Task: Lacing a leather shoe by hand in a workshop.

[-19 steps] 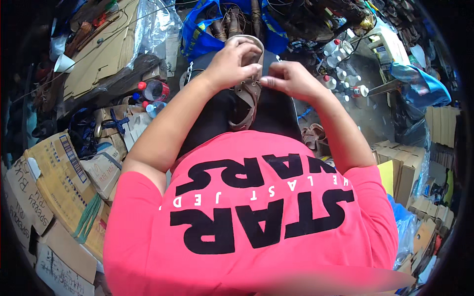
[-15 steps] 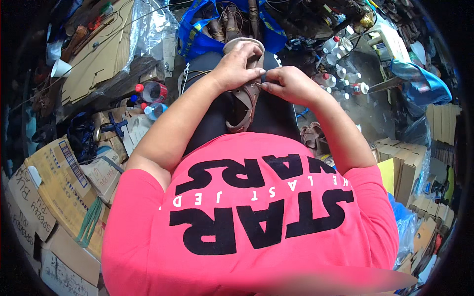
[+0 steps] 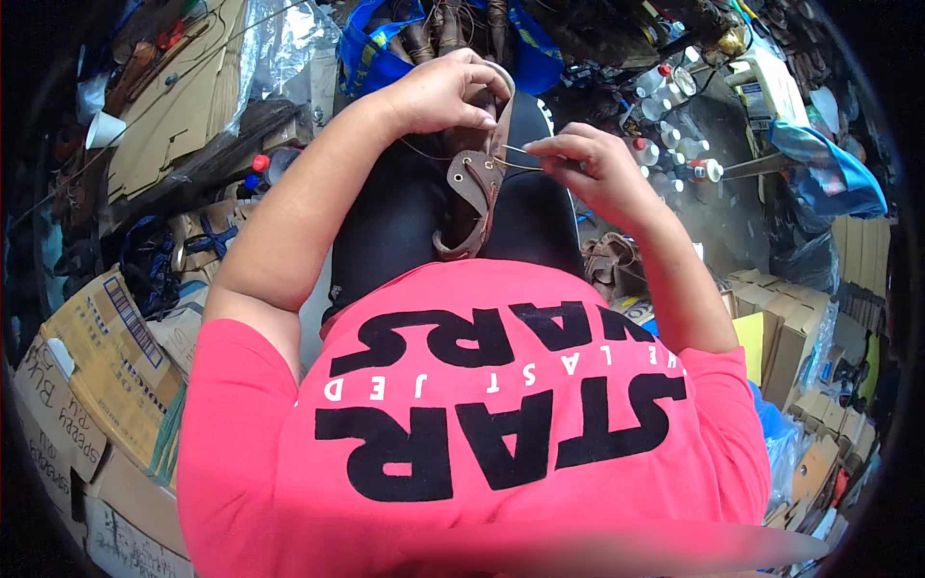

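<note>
A brown leather shoe [image 3: 463, 175] with metal eyelets lies lengthwise between my thighs, its pale sole edge at the far end. My left hand [image 3: 445, 94] is closed over that far end, fingers curled at the sole edge and the thumb by the upper. To the right of the shoe, my right hand [image 3: 595, 166] pinches a thin needle [image 3: 515, 148] that points left at the upper. A tan thread [image 3: 521, 167] runs from the shoe's side toward the right fingers; where it ends in the hand is hidden.
Beyond my knees stands a blue bag [image 3: 535, 72] with brown shoe-shaped pieces in it. Several plastic bottles [image 3: 665, 135] stand at the far right. Flattened cardboard [image 3: 178, 116] and a yellow-brown box [image 3: 106, 337] lie left. Another brown shoe [image 3: 613, 265] sits by my right thigh.
My right hand has drawn back a little to the right from the shoe, and the needle and thread now show. My left hand has shifted slightly left and farther away.
</note>
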{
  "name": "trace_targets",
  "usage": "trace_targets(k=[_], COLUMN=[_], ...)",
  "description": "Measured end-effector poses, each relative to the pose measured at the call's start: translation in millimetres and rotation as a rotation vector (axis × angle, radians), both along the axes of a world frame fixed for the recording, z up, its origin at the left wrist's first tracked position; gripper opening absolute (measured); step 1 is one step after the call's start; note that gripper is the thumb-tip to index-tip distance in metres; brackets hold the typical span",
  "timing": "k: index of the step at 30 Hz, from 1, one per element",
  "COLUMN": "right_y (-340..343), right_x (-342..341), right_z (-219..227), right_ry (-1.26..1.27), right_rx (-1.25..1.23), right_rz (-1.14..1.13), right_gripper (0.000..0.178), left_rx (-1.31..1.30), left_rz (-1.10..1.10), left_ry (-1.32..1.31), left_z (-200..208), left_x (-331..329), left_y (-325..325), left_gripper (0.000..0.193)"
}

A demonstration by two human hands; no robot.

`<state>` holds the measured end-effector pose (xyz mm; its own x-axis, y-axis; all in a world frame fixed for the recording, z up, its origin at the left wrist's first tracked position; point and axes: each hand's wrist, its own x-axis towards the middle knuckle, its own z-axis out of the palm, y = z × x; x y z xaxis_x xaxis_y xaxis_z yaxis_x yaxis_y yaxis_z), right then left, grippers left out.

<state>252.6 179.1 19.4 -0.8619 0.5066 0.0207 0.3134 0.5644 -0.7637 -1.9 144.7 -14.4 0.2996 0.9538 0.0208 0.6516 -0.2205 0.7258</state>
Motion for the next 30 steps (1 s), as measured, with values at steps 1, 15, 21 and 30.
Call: trace_targets(k=[1, 15, 21, 30], right_y=[0, 10, 19, 39], right_x=[-4, -27, -31, -27], right_z=[-1, 1, 1, -25], right_ry=[-0.004, -0.159, -0.149, -0.173], right_rx=[0.000, 0.167, 0.076, -0.241], right_rz=[0.003, 0.118, 0.119, 0.155], right_gripper=[0.022, 0.020, 0.019, 0.022], left_rx=[0.009, -0.121, -0.153, -0.184], left_rz=[-0.004, -0.159, -0.128, -0.131], left_ry=[0.061, -0.083, -0.089, -0.132], left_z=[3, 8, 7, -2], left_x=[1, -6, -5, -10], left_y=[2, 3, 0, -2], left_gripper=[0.033, 0.021, 0.022, 0.036])
